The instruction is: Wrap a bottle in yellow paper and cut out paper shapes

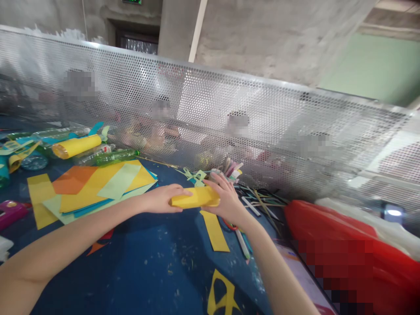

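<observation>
Both my hands hold a rolled yellow paper tube [195, 198] just above the blue table [147, 262]. My left hand [162, 199] grips the tube's left end with fingers curled over it. Around the right end my right hand [226, 201] is wrapped, palm toward the tube. A flat yellow paper strip [215, 230] lies on the table just below the tube.
A stack of coloured paper sheets [98, 186] lies at left, with a yellow-wrapped bottle [77, 145] and green bottles [114, 156] behind. Scissors and pens [241, 240] lie under my right wrist. A perforated metal screen [229, 131] fences the far edge; a red bag [344, 249] sits right.
</observation>
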`<state>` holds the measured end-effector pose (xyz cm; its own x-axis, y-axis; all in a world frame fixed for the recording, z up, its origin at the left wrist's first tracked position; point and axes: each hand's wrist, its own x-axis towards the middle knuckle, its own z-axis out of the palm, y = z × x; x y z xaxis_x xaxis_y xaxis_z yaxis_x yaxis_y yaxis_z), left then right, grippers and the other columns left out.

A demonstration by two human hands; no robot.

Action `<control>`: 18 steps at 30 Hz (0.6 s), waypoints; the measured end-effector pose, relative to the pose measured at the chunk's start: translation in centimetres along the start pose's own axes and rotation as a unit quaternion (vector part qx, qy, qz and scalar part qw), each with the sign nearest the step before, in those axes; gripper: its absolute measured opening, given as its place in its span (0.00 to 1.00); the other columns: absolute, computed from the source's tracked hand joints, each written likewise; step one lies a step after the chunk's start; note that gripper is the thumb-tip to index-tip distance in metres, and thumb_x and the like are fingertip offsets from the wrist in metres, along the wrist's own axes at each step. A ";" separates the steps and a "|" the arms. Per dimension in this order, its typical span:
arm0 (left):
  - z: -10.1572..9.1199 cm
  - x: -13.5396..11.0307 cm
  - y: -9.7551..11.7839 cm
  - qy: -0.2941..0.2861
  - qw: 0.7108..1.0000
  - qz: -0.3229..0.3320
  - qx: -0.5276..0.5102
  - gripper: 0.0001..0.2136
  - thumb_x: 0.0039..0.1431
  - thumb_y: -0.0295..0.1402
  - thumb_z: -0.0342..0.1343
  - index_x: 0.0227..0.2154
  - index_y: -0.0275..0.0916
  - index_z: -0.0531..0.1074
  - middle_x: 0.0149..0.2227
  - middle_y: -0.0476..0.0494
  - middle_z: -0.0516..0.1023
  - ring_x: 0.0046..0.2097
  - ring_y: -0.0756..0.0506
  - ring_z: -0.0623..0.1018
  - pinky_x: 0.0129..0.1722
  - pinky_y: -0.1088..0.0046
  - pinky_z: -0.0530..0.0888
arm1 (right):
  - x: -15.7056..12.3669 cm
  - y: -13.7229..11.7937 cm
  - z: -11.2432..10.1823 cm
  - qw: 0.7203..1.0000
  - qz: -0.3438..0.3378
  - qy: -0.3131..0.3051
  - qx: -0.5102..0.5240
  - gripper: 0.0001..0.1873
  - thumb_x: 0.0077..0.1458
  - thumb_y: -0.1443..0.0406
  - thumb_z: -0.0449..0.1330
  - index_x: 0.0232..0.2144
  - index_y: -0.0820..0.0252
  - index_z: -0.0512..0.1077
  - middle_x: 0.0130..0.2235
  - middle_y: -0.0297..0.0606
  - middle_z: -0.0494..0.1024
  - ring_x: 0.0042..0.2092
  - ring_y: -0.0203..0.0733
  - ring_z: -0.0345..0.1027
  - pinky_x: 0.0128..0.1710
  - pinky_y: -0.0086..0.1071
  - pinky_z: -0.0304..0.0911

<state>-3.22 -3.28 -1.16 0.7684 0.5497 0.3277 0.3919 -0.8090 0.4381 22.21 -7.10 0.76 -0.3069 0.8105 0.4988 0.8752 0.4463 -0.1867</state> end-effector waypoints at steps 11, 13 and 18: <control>-6.5 -0.8 0.1 -0.049 0.919 -0.075 -0.385 0.33 0.50 0.45 0.58 0.59 0.50 0.57 0.51 0.37 0.72 0.41 0.40 0.76 0.40 0.64 0.70 | -0.1 -2.3 -0.7 0.955 0.098 -0.131 0.249 0.33 0.37 0.59 0.69 0.49 0.56 0.69 0.47 0.42 0.76 0.46 0.53 0.70 0.48 0.48 0.63; -7.0 -0.8 -0.5 -0.022 0.854 -0.060 -0.517 0.36 0.50 0.50 0.56 0.61 0.47 0.53 0.52 0.33 0.70 0.45 0.37 0.75 0.42 0.60 0.70 | -0.2 -2.0 -0.3 0.901 0.147 -0.123 0.390 0.32 0.39 0.58 0.68 0.49 0.56 0.68 0.47 0.42 0.76 0.45 0.51 0.72 0.44 0.45 0.67; -4.2 0.1 -0.3 0.012 0.809 -0.055 -0.586 0.40 0.46 0.39 0.65 0.60 0.48 0.51 0.55 0.36 0.67 0.57 0.38 0.67 0.54 0.56 0.62 | -0.1 -3.3 2.2 0.787 0.205 -0.072 0.578 0.27 0.44 0.59 0.67 0.47 0.57 0.69 0.47 0.42 0.76 0.46 0.50 0.72 0.46 0.45 0.67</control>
<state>-5.43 -2.10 2.22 0.7459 0.6202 0.2427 -0.3016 -0.0103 0.9534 18.52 -7.77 -0.56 -0.2001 0.9735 0.1103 0.0134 0.1153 -0.9932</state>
